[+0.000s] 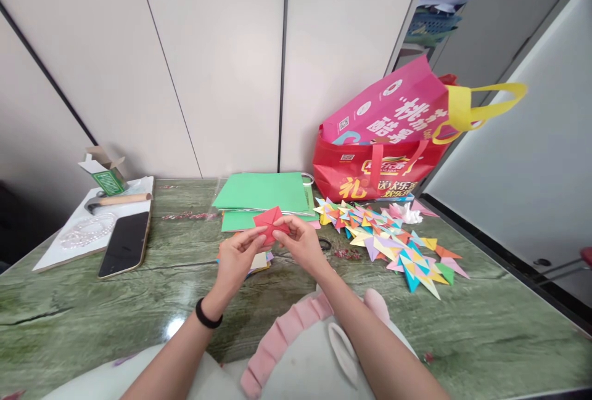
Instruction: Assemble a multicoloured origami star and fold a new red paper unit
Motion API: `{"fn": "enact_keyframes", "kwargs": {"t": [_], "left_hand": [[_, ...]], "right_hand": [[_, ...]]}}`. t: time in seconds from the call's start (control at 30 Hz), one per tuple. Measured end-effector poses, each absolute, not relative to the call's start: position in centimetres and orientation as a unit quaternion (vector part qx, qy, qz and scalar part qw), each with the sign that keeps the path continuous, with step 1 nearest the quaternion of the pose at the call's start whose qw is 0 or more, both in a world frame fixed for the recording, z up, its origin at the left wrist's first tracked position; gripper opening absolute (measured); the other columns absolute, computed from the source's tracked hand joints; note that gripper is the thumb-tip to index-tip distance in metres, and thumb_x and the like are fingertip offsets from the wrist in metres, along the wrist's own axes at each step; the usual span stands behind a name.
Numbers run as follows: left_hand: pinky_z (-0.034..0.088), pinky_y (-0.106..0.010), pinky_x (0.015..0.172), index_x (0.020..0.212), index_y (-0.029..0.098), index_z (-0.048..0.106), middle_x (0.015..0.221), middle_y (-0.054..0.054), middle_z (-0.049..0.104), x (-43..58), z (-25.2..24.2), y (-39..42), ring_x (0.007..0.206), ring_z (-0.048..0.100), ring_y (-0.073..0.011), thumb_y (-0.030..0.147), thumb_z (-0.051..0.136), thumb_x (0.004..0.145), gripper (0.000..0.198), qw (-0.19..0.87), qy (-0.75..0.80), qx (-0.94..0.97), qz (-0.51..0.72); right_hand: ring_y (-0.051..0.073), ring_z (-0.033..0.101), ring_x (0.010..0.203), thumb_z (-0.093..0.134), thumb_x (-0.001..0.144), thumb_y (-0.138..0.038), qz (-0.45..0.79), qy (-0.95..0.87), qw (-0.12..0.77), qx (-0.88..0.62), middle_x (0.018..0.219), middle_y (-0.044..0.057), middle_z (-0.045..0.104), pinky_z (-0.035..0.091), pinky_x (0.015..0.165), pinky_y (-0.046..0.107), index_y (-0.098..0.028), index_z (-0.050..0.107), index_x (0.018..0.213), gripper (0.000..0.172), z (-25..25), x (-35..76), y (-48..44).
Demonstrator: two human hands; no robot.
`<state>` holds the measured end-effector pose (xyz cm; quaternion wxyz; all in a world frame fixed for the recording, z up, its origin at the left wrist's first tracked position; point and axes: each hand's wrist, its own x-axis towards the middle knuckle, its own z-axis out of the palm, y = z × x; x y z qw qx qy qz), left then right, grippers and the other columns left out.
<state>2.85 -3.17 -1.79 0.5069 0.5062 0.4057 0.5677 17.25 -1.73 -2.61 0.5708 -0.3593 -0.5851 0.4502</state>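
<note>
A small folded red paper [269, 218] with crease lines is held up above the green marble table [185, 289]. My left hand [238, 253] pinches its lower left part between thumb and fingers. On the right side, my right hand [298, 240] grips the same paper, thumb in front. Behind the hands lies a stack of green paper sheets [263, 191]. Partly hidden under my left hand is a small pile of colored paper [260, 261]. Many folded multicolored paper pieces [393, 240] spread over the table at the right.
Red and pink gift bags [383, 163] stand at the back right. At the left are a phone [124, 244], a hammer [118, 200], a small green and white box [108, 178] and beads [87, 232]. A plush toy [305, 357] sits in front, below my forearms.
</note>
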Motion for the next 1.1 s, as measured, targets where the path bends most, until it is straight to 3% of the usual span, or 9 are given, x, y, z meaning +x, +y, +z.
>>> {"fn": "enact_keyframes", "kwargs": {"t": [0.17, 0.33, 0.7, 1.1], "left_hand": [[0.057, -0.04, 0.074, 0.088, 0.013, 0.067, 0.085, -0.008, 0.073, 2.85, -1.32, -3.31, 0.073, 0.069, -0.0244, 0.034, 0.07, 0.065, 0.031, 0.537, 0.403, 0.496, 0.551], [0.057, -0.04, 0.076, 0.086, 0.013, 0.067, 0.079, -0.006, 0.073, 2.9, -1.13, -3.37, 0.074, 0.069, -0.0242, 0.028, 0.076, 0.057, 0.034, 0.555, 0.395, 0.49, 0.544], [0.057, -0.037, 0.076, 0.088, 0.014, 0.068, 0.079, -0.006, 0.073, 3.07, -1.62, -3.48, 0.075, 0.069, -0.0243, 0.027, 0.074, 0.06, 0.032, 0.514, 0.413, 0.508, 0.555], [0.058, -0.038, 0.072, 0.095, 0.013, 0.067, 0.079, -0.005, 0.073, 2.92, -1.61, -3.38, 0.073, 0.069, -0.0231, 0.033, 0.072, 0.062, 0.039, 0.52, 0.409, 0.494, 0.564]], "right_hand": [[0.01, 0.049, 0.052, 0.062, 0.071, -0.029, 0.444, -0.589, 0.569, -0.364, 0.067, -0.002, 0.056, 0.043, 0.05, 0.023, -0.018, 0.057, 0.084, 0.018, -2.66, 17.33, -1.71], [0.01, 0.049, 0.053, 0.063, 0.07, -0.032, 0.451, -0.588, 0.567, -0.36, 0.07, 0.0, 0.057, 0.044, 0.05, 0.023, -0.018, 0.058, 0.083, 0.019, -2.61, 17.35, -1.77], [0.009, 0.049, 0.051, 0.065, 0.068, -0.034, 0.488, -0.56, 0.568, -0.353, 0.065, -0.002, 0.057, 0.043, 0.05, 0.023, -0.017, 0.059, 0.089, 0.028, -2.83, 17.37, -1.53], [0.01, 0.051, 0.054, 0.064, 0.07, -0.033, 0.473, -0.584, 0.554, -0.358, 0.071, 0.0, 0.06, 0.046, 0.053, 0.024, -0.019, 0.061, 0.088, 0.024, -2.47, 17.24, -1.99]]}}
